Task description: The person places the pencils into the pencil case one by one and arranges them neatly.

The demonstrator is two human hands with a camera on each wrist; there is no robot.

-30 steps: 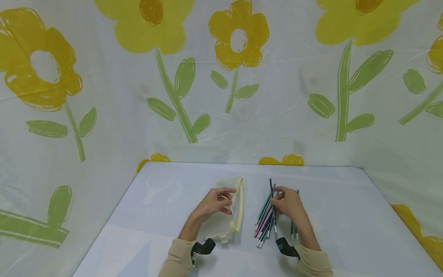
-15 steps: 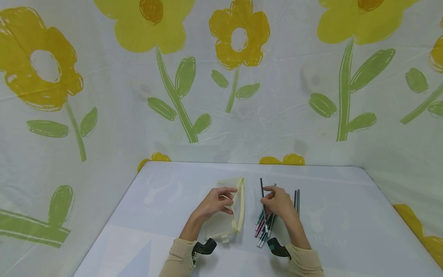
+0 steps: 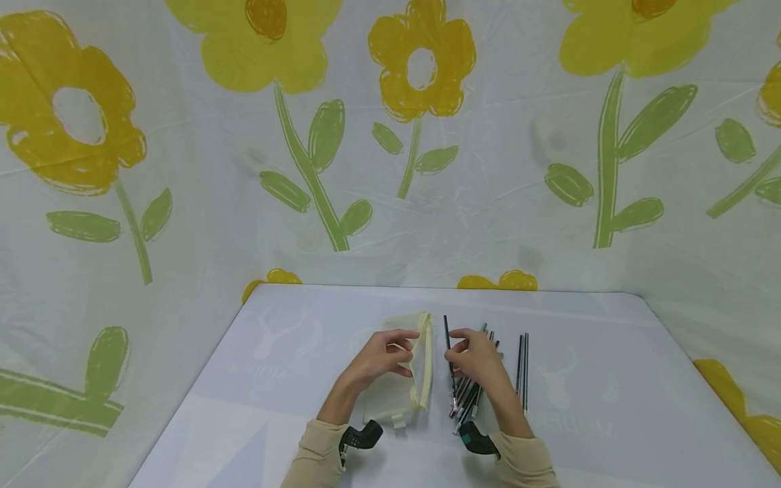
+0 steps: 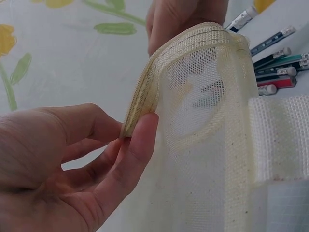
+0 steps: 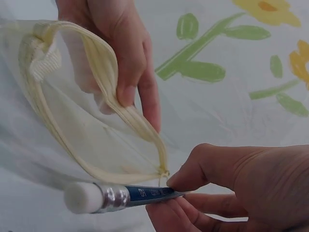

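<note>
Cream-coloured, the pouch (image 4: 205, 159) on the desk (image 3: 610, 379) is pinched by your left grip (image 3: 379, 354), seemingly to part its mouth (image 5: 104, 72), while your right grip (image 3: 478, 356) pinches a dark pencil (image 5: 146, 193) just beside it.

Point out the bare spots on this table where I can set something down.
Bare: the table between the separate pencils and its right edge, and left of the mesh pouch and left arm. Crowded: the middle, where the left hand grips the pouch and the right hand holds a pencil near the pencil pile.
</note>
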